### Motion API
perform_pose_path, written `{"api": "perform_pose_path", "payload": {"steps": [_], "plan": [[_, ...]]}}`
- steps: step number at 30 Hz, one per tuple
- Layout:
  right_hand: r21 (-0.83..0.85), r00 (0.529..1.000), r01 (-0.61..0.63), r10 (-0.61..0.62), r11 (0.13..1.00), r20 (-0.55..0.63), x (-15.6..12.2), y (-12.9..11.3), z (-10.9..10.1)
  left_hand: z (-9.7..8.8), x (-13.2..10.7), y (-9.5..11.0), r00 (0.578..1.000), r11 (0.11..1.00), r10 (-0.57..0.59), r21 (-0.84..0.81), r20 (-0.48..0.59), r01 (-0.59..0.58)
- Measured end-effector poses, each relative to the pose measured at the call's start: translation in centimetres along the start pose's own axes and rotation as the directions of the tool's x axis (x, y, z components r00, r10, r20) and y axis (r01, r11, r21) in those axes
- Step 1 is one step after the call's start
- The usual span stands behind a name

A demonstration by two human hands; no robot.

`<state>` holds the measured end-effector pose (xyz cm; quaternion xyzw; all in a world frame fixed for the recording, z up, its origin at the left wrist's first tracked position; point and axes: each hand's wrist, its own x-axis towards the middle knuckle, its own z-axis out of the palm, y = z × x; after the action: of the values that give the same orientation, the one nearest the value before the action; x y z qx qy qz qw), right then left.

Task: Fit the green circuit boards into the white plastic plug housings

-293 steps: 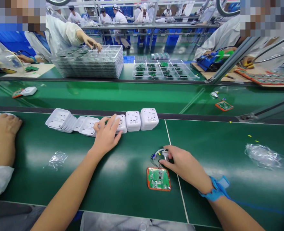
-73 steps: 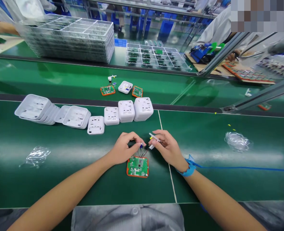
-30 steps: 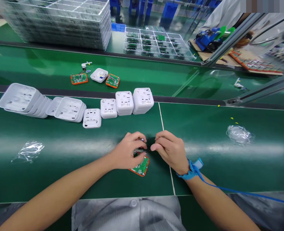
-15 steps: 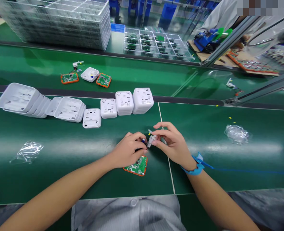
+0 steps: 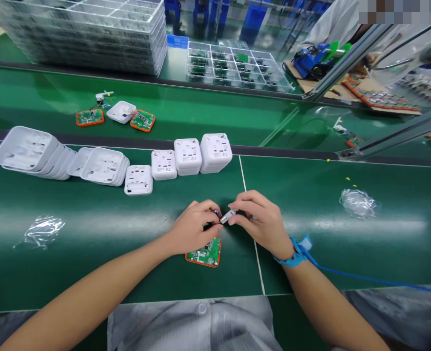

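Just above a green circuit board (image 5: 205,252) with an orange edge, my two hands work close together. My left hand (image 5: 193,228) is closed, thumb against fingers; a bit of something small, blue and dark (image 5: 216,212) shows there, mostly hidden. Between the thumb and fingers of my right hand (image 5: 262,222) is a small white plastic part (image 5: 227,216), tilted, its lower end near my left fingertips. A blue wrist strap (image 5: 293,254) with a cord circles my right wrist.
White housings (image 5: 103,165) stand in a row of stacks behind my hands. Plastic bags (image 5: 358,203) lie on both sides. On the far green belt are boards (image 5: 143,120) and a white shell (image 5: 121,111). Clear trays (image 5: 237,67) stand beyond; a co-worker's sleeve (image 5: 325,24) shows upper right.
My right hand has turned the white part, so its thin arm with yellow no longer shows. Boards and shell on the far belt have shifted left. My left hand has barely moved.
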<state>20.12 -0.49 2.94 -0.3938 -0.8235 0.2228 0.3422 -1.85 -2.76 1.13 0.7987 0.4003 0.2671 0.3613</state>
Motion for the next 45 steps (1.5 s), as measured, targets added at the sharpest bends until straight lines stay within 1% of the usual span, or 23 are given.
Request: {"api": "perform_pose_path", "payload": {"steps": [2,4,6,9,11,14,16,19,22,23,25,27,30,31,33,35,37,39,41,43,45], "plan": [[0.007,0.994,0.015,-0.015,1.000,0.109,0.2,0.2,-0.7,-0.2,0.0,0.1,1.000,1.000,-0.004,-0.012,0.006,0.004],[0.062,0.976,0.001,-0.014,0.998,0.216,0.3,0.3,-1.2,-0.3,0.1,0.3,1.000,1.000,-0.021,-0.020,0.019,0.021],[0.134,0.967,-0.009,-0.025,0.991,0.253,0.4,0.3,-1.4,-0.4,0.1,0.6,0.997,0.998,-0.055,-0.026,0.045,0.056],[0.209,0.968,0.017,-0.069,0.978,0.243,0.6,0.2,-1.3,-0.6,0.2,0.8,0.993,0.995,-0.093,-0.026,0.079,0.096],[0.247,0.957,0.068,-0.133,0.967,0.258,0.7,0.2,-1.4,-0.7,0.2,0.8,0.992,0.997,-0.076,-0.024,0.096,0.079],[0.276,0.932,0.180,-0.254,0.944,0.260,0.6,0.6,-1.7,-1.0,0.2,0.6,0.992,0.998,-0.039,-0.046,0.121,0.045],[0.260,0.916,0.268,-0.329,0.927,0.228,0.5,1.0,-1.8,-1.2,0.2,0.5,0.990,0.998,-0.030,-0.059,0.135,0.039],[0.228,0.891,0.393,-0.430,0.891,0.145,0.2,1.7,-1.5,-1.5,0.2,0.2,0.987,0.998,-0.014,-0.066,0.159,0.024],[0.218,0.876,0.449,-0.475,0.866,0.085,0.0,1.9,-0.8,-1.4,0.3,0.0,0.984,0.997,0.019,-0.079,0.178,-0.005],[0.211,0.880,0.444,-0.468,0.871,0.078,0.0,1.8,-0.5,-1.4,0.3,-0.1,0.983,0.997,0.032,-0.075,0.181,-0.018],[0.182,0.907,0.398,-0.415,0.899,0.069,-0.1,1.4,0.0,-1.1,0.2,-0.1,0.982,0.997,0.052,-0.058,0.179,-0.042],[0.146,0.947,0.307,-0.317,0.940,0.046,-0.2,0.7,0.5,-0.8,0.1,-0.2,0.988,0.998,0.057,-0.037,0.145,-0.052],[0.100,0.991,0.127,-0.130,0.987,0.018,-0.4,-0.6,1.1,-0.3,-0.2,-0.3,0.997,0.998,0.057,-0.004,0.047,-0.057],[0.084,0.998,0.058,-0.060,0.995,0.023,-0.5,-1.0,1.1,-0.2,-0.3,-0.3,0.998,0.998,0.061,0.011,0.018,-0.062],[0.061,0.996,-0.070,0.067,0.996,0.052,-0.5,-1.7,1.2,0.0,-0.3,-0.3,0.997,0.996,0.073,0.042,-0.007,-0.073],[0.071,0.986,-0.151,0.145,0.986,0.081,-0.5,-2.1,1.1,0.2,-0.3,-0.3,0.997,0.995,0.081,0.066,-0.014,-0.080],[0.131,0.985,-0.158,0.148,0.979,0.086,-0.5,-2.0,1.0,0.3,-0.2,-0.3,0.997,0.994,0.077,0.078,-0.025,-0.075],[0.210,0.989,-0.134,0.120,0.968,0.081,-0.7,-1.6,1.1,0.2,0.0,-0.2,0.997,0.995,0.064,0.073,-0.030,-0.062],[0.252,0.993,-0.117,0.104,0.961,0.063,-1.0,-1.2,1.4,0.1,0.1,-0.2,0.999,0.998,0.047,0.050,-0.011,-0.046],[0.297,0.991,-0.129,0.129,0.946,0.020,-1.4,-0.9,1.7,-0.1,0.1,-0.4,0.999,0.999,0.043,-0.014,-0.010,-0.043],[0.379,0.981,-0.163,0.189,0.911,-0.032,-1.6,-0.8,2.0,-0.2,0.1,-0.6,0.997,0.992,0.025,-0.121,-0.079,-0.034]]}}
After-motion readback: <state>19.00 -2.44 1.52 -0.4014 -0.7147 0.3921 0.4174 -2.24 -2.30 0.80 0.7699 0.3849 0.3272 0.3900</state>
